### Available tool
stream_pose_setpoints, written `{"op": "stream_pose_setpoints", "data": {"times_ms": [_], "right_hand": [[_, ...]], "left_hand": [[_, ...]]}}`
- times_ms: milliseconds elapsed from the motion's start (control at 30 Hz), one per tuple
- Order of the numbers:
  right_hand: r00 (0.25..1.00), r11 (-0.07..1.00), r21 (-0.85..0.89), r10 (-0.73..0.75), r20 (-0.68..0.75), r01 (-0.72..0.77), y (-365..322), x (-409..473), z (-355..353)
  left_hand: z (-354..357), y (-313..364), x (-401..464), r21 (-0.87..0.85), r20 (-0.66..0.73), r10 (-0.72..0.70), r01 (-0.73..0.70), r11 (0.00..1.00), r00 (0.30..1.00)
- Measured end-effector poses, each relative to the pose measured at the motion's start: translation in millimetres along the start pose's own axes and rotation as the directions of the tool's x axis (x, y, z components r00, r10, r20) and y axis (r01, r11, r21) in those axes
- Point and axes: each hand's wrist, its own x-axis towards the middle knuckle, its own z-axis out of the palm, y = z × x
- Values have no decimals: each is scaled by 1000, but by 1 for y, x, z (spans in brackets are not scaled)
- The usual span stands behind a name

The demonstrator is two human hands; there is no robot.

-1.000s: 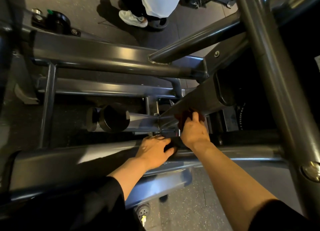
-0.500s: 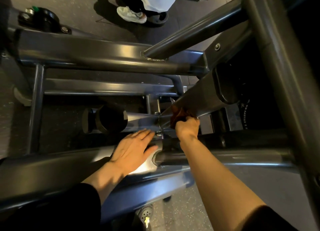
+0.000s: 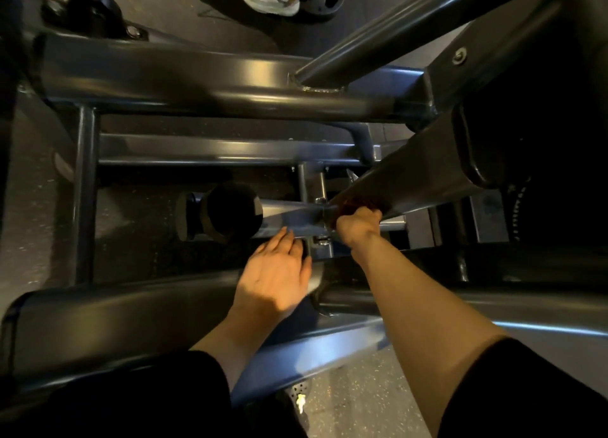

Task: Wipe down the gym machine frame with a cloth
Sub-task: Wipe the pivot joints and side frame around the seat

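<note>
single head-worn wide-angle view, looking steeply down and forward from above the hands, close in. left hand (image 3: 274, 278) sits low centre, right hand (image 3: 357, 227) just beyond it; frame tubes (image 3: 197, 72) cross farther out.

We see the right hand (image 3: 357, 224) gripping a dark cloth (image 3: 350, 205) against the frame (image 3: 204, 76); left hand (image 3: 274, 278) flat, fingers extended.
</note>
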Motion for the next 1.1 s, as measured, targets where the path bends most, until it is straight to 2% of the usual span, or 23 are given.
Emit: {"op": "stream_pose_setpoints", "data": {"times_ms": [100,133,167,200,267,300,367,400,467,500,567,600,633,700,767,833,967,1100], "right_hand": [[994,977,188,-83,-72,95,-7,-35,-22],[987,961,234,-123,-100,144,-6,-47,-23],[974,938,284,-153,-169,196,-2,-68,-38],[957,911,326,-186,-221,252,2,-85,-46],[924,847,407,-223,-311,342,13,-119,-63],[910,820,437,-225,-349,370,19,-135,-72],[862,768,461,-227,-453,445,31,-163,-93],[818,752,434,-237,-525,497,37,-176,-103],[665,758,260,-288,-689,598,52,-204,-128],[568,773,120,-342,-749,623,61,-215,-138],[374,808,-220,-470,-799,546,82,-233,-161],[316,821,-347,-512,-799,453,97,-239,-171],[289,832,-418,-528,-799,365,112,-245,-182],[327,867,-445,-497,-804,223,149,-255,-197],[403,882,-447,-466,-788,147,179,-263,-202],[436,895,-426,-439,-786,133,216,-282,-206],[422,926,-322,-377,-824,199,280,-320,-205],[558,968,-190,-249,-792,162,359,-353,-204]], "left_hand": [[-6,2,-2,-51,15,-14,15,999,1000],[-6,-1,-5,-103,-6,-41,40,994,999],[-16,8,-4,-230,-28,-76,68,971,997],[-26,18,-4,-414,-49,-150,116,903,988],[-52,50,0,-769,1,-256,165,618,967],[-66,72,0,-857,6,-260,139,496,966],[-94,116,-5,-929,-49,-222,37,368,974],[-104,135,-9,-943,-78,-188,-11,331,979],[-124,170,-21,-941,-143,-130,-94,325,981],[-129,183,-26,-910,-215,-128,-151,386,968],[-134,205,-37,-845,-314,-83,-239,478,946],[-135,219,-47,-829,-337,-17,-288,479,941],[-131,232,-55,-769,-377,68,-353,534,924],[-126,257,-75,-712,-361,185,-398,578,914],[-120,273,-94,-713,-324,174,-361,601,930],[-115,295,-121,-720,-298,153,-327,612,942],[-105,336,-179,-707,-332,186,-375,600,925],[-91,369,-232,-634,-298,275,-405,659,914]]}}
